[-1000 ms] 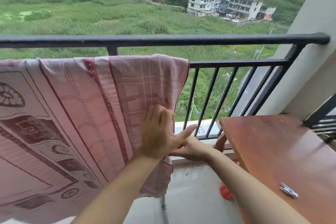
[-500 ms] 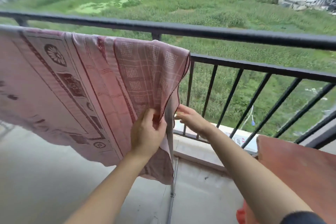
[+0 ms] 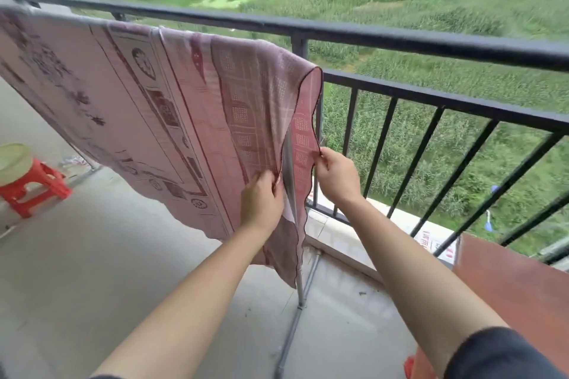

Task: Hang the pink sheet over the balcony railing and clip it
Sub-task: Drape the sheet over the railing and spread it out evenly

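The pink patterned sheet [image 3: 147, 108] hangs folded over a horizontal bar just inside the black balcony railing [image 3: 400, 40]. Its right end drapes down in two layers. My left hand [image 3: 261, 200] pinches the near layer's edge. My right hand [image 3: 335, 175] pinches the far layer's scalloped edge, holding the two layers slightly apart. A grey metal upright [image 3: 291, 181] of a drying stand shows between them. No clip is in view.
A brown wooden table [image 3: 517, 280] stands at the lower right. A red plastic stool [image 3: 34, 184] with a pale green basin [image 3: 12, 160] on it sits at the far left. The stand's metal foot [image 3: 295, 317] crosses the concrete floor below my arms.
The view has swung left and the table with the clip has slid mostly out of sight. My right hand has moved up and taken hold of the far layer's edge.
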The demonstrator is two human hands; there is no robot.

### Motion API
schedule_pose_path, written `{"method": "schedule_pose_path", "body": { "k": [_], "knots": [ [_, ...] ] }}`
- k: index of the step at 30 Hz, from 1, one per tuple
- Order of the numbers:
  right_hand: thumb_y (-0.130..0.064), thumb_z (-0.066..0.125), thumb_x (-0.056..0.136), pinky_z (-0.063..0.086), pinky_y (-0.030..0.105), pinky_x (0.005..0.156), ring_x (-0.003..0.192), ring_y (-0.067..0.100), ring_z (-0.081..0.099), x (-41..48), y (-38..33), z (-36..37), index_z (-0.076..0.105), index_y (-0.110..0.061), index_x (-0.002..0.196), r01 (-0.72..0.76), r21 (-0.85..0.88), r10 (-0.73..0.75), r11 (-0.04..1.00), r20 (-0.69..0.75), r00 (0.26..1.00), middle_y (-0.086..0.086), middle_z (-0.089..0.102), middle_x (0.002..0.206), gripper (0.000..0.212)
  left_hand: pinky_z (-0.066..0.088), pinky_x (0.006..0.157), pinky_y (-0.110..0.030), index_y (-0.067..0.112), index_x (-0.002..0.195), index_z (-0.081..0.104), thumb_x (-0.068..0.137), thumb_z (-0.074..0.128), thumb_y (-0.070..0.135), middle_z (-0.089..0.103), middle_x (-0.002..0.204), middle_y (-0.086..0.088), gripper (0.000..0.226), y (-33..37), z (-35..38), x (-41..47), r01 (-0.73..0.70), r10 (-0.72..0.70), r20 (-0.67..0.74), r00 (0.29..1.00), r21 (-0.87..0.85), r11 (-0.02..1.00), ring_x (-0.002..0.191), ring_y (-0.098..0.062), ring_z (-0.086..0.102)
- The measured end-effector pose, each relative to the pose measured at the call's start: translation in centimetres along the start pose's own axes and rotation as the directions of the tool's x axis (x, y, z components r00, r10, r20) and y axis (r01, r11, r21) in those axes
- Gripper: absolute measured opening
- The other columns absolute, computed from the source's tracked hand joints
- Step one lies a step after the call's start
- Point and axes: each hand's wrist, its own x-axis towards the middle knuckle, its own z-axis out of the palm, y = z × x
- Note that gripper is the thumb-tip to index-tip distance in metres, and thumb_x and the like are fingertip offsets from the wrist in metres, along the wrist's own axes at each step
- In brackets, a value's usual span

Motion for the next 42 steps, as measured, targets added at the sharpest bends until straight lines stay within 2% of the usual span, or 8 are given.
{"method": "schedule_pose_path", "body": {
  "k": [13,18,21,25,28,31,37,42],
  "knots": [
    [-0.036,0.042,0.104,0.037,0.030,0.056,0.071,0.019,0.056,0.2,2.6,-0.4,0.060,-0.022,0.097,0.156,-0.236,-0.212,0.959,-0.231,0.950,-0.009,0.056,0.085,0.024,0.030,0.059,-0.030,0.017,0.072,0.040,0.091,0.060,0.015,0.048,0.074,-0.002,0.028,-0.8,1.9,-0.7,-0.077,0.087,0.221,0.971,-0.054,0.996,0.065,-0.023,0.046],
    [-0.025,0.038,0.102,0.044,0.035,0.071,0.088,0.022,0.059,3.2,2.4,-1.4,0.059,-0.023,0.102,-0.046,-0.099,0.033,0.994,-0.127,0.991,0.000,0.063,0.099,0.021,0.048,0.082,-0.029,0.017,0.107,0.065,0.083,0.056,0.015,0.058,0.108,0.001,0.025,0.4,2.6,1.6,-0.275,0.292,0.382,0.877,-0.099,0.956,0.100,-0.020,0.057],
    [-0.022,0.038,0.095,0.047,0.038,0.097,0.109,0.016,0.057,5.7,0.7,-2.4,0.057,-0.015,0.123,-0.029,0.198,0.078,0.980,-0.246,0.966,0.004,0.060,0.121,0.035,0.049,0.088,-0.036,0.013,0.108,0.065,0.078,0.050,0.019,0.056,0.110,-0.001,0.034,0.5,0.8,5.1,-0.356,0.363,0.076,0.929,-0.097,0.929,0.101,-0.016,0.053],
    [-0.053,0.035,0.101,0.039,0.014,0.092,0.112,-0.009,0.048,7.2,-3.7,-3.9,0.043,-0.025,0.141,0.154,0.331,-0.012,0.931,-0.393,0.920,-0.008,0.051,0.128,0.049,0.034,0.107,-0.043,0.002,0.130,0.052,0.094,0.049,0.024,0.044,0.137,-0.018,0.042,1.7,-2.7,12.3,-0.464,0.442,-0.410,0.798,0.052,0.885,0.128,-0.030,0.043],
    [-0.058,0.046,0.098,0.052,0.033,0.093,0.110,0.009,0.059,8.3,-6.4,-4.3,0.050,-0.032,0.132,0.222,0.331,-0.088,0.917,-0.375,0.923,-0.003,0.062,0.120,0.043,0.019,0.115,-0.048,0.012,0.146,0.038,0.102,0.034,0.039,0.033,0.152,-0.013,0.052,2.3,-4.9,18.0,-0.487,0.530,-0.322,0.785,0.208,0.848,0.143,-0.028,0.028],
    [-0.037,0.053,0.101,0.055,0.049,0.071,0.079,0.018,0.064,9.1,-7.7,-4.6,0.061,-0.023,0.105,0.260,0.293,-0.127,0.920,-0.404,0.906,0.002,0.068,0.090,0.017,0.023,0.111,-0.056,0.021,0.129,0.052,0.100,0.005,0.054,0.052,0.127,-0.008,0.064,1.0,-6.3,22.1,-0.482,0.544,-0.132,0.829,0.325,0.814,0.125,-0.029,0.044],
    [-0.042,0.052,0.100,0.045,0.033,0.053,0.059,0.009,0.051,9.4,-7.1,-4.1,0.065,-0.015,0.091,0.242,0.133,-0.169,0.961,-0.407,0.897,-0.006,0.061,0.073,0.031,0.026,0.107,-0.054,0.020,0.112,0.047,0.100,0.009,0.050,0.047,0.112,-0.010,0.050,-2.1,-5.7,23.8,-0.478,0.542,-0.093,0.835,0.366,0.799,0.109,-0.031,0.044],
    [-0.039,0.049,0.102,0.043,0.022,0.057,0.059,-0.002,0.053,8.1,-6.7,-5.0,0.067,-0.016,0.104,0.149,0.166,-0.072,0.975,-0.400,0.914,-0.010,0.064,0.078,0.028,0.011,0.115,-0.056,0.020,0.129,0.044,0.100,0.015,0.049,0.040,0.135,-0.015,0.050,-1.5,-4.5,23.1,-0.475,0.521,-0.082,0.850,0.308,0.824,0.132,-0.035,0.032]
  ]
}}
